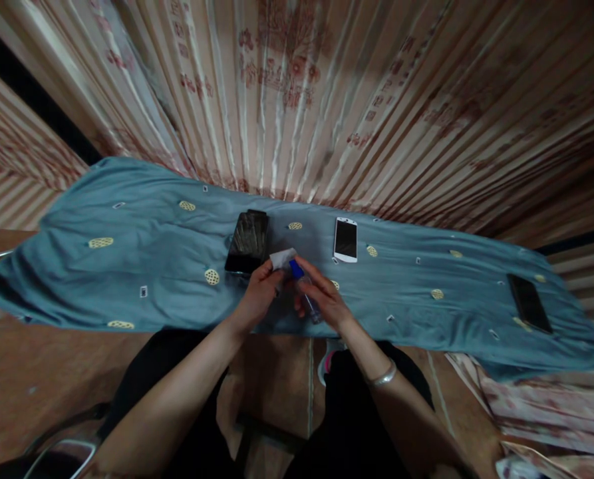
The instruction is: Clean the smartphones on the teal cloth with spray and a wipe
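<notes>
My left hand is closed around a small pale cloth or tissue, whose folded end stands out past the fingers. Beside it, my right hand grips a clear spray bottle with a blue top, tilted so that the top points toward the cloth. The two hands are close together over the front part of the cloth-covered surface. Just beyond my left hand lies a dark tablet or large phone with streaky reflections on its screen. A white phone with a black screen lies farther back, to the right.
A teal bedsheet with yellow pineapple prints covers the long surface. Near its right end lies another dark phone. Patterned curtains hang along the back edge. My knees are below the front edge, above a tiled floor.
</notes>
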A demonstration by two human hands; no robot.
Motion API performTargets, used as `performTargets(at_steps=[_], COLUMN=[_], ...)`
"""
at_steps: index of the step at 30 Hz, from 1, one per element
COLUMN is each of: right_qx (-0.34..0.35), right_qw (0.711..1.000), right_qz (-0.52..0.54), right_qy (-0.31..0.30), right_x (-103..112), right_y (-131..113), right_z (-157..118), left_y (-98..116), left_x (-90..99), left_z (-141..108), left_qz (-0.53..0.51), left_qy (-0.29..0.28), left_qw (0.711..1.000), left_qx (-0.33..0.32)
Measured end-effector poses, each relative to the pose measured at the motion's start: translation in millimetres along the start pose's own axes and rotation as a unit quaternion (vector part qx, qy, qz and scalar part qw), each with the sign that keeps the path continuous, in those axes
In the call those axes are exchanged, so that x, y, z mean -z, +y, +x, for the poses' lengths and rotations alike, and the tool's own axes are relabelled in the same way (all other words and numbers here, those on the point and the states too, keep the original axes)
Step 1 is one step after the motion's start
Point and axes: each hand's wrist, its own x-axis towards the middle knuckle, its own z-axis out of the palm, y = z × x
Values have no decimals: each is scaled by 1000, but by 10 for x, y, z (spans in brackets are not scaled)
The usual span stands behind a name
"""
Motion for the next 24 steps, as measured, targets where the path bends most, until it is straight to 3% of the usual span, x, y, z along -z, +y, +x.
performTargets(at_steps=[9,13,19,24], right_qx=[-105,-108,-92,-8], right_qw=[978,967,976,995], right_qz=[179,229,195,92], right_qy=[-20,-8,-21,-22], right_x=[91,92,62,23], right_y=[-191,-192,-129,-167], right_z=[-13,-6,20,-4], left_y=[130,123,137,109], left_x=[2,31,59,72], left_z=[-28,-24,-44,-57], left_qz=[-29,-27,-38,-26], left_qy=[-26,-29,-20,-39], left_qw=[999,999,999,999], left_qx=[10,3,4,1])
